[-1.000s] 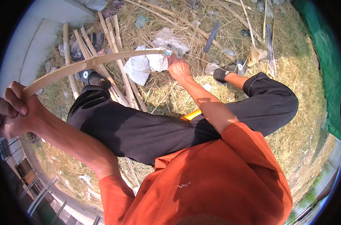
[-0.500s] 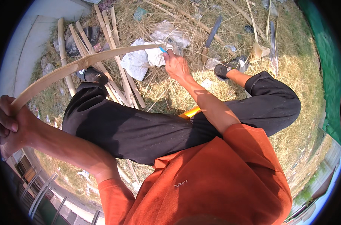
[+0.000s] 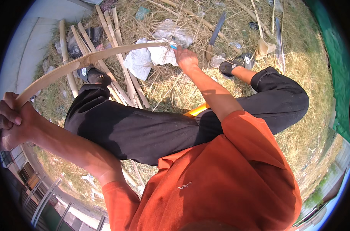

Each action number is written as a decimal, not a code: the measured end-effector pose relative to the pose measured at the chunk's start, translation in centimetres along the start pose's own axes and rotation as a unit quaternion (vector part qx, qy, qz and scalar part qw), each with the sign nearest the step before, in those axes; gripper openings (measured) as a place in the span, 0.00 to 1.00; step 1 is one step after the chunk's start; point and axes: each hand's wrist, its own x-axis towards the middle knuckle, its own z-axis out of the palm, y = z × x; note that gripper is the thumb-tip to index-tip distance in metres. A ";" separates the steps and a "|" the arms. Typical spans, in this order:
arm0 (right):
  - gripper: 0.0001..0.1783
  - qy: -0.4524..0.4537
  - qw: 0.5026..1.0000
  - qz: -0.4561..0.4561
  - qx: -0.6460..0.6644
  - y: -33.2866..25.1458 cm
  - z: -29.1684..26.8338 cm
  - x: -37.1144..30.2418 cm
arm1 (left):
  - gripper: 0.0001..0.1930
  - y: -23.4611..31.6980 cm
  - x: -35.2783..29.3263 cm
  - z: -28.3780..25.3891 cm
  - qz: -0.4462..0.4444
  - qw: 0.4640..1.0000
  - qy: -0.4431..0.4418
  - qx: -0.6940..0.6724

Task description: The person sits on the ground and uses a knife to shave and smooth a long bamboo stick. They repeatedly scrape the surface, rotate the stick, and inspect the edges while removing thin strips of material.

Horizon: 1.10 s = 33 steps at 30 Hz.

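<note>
Left hand (image 3: pixel 14 122) clenched round bamboo strip (image 3: pixel 117 50), right hand (image 3: pixel 187 60) pinching small blue item (image 3: pixel 173 47), white chunk (image 3: pixel 162 54) beside that hand

Wears a rust-orange shirt (image 3: pixel 217 173) with short sleeves (image 3: pixel 247 133), softly creased across the front, and shows a small white marking (image 3: pixel 185 185) on the chest. Wears loose black trousers (image 3: pixel 132 133), wrinkled along the legs and turned up into thick cuffs (image 3: pixel 259 79). Wears dark footwear (image 3: pixel 226 68), with a round white emblem (image 3: pixel 84 71) over a grey patch on the left.
</note>
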 end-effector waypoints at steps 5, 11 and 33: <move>0.26 -0.064 0.993 0.085 -0.055 6.8 -2.6 -3.2 | 0.29 -0.8 -2.3 1.7 0.014 0.991 0.101 0.087; 0.30 -0.116 0.943 0.292 0.106 10.9 -6.4 -5.2 | 0.34 -0.5 -3.2 2.5 0.022 0.984 0.155 0.081; 0.24 -0.083 0.957 0.149 0.234 -3.1 -4.6 -3.7 | 0.10 -1.8 -3.9 7.9 0.066 0.904 0.303 0.294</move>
